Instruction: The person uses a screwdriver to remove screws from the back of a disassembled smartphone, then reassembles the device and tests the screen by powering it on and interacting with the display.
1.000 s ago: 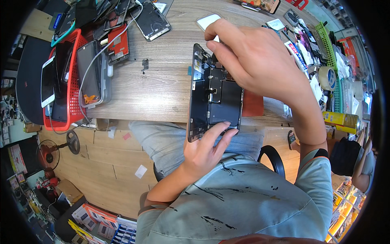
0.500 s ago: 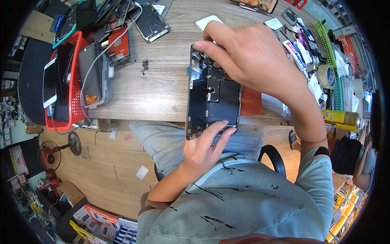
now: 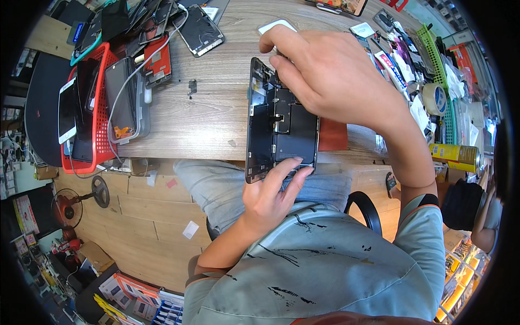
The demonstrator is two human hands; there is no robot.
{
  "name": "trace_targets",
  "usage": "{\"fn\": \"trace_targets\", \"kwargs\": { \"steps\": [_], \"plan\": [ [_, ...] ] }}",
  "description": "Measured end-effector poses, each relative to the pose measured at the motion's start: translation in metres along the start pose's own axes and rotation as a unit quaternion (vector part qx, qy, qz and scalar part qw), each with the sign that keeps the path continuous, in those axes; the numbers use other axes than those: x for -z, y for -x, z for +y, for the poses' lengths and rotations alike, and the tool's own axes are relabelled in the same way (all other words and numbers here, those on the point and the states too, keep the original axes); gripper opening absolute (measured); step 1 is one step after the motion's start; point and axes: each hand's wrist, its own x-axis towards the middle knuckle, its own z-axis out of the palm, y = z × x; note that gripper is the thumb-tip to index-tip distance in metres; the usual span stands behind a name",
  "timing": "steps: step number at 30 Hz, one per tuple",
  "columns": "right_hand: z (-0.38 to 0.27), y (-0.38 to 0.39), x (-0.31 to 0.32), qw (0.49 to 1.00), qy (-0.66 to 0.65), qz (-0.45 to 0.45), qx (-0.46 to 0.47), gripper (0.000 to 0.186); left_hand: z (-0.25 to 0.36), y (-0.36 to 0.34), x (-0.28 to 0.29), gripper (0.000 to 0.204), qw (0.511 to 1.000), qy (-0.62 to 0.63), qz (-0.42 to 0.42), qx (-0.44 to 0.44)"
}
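Note:
An opened smartphone (image 3: 295, 138) is held upright over the table's front edge, its black battery and inner parts showing. Its display panel (image 3: 261, 135) is swung out along the left side. My left hand (image 3: 265, 200) grips the lower end, with thumb and a finger at the bottom edge. Over the top right of the phone hangs my right hand (image 3: 330, 81). Its thumb and index finger are apart near the panel's top corner, with no part seen between them; the other fingers are hidden.
A red basket (image 3: 103, 116) and a clear box (image 3: 142, 122) with phones stand at left, a cable across them. Phone parts (image 3: 200, 32) are piled at the back left. At right lie a tube (image 3: 391, 71), a tape roll (image 3: 435, 99), a yellow can (image 3: 454, 157) and a green basket (image 3: 433, 57).
My right thumb and index finger have come off the display panel's top edge and parted slightly. The phone has shifted a little to the left in my left hand.

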Motion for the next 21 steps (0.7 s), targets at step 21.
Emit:
{"fn": "trace_targets", "kwargs": {
  "steps": [21],
  "plan": [
    [-0.007,0.018,0.022,0.985,-0.107,0.017,-0.134,0.017,-0.010,0.012,-0.008,0.091,0.997,0.064,0.028,-0.036]
  ]
}}
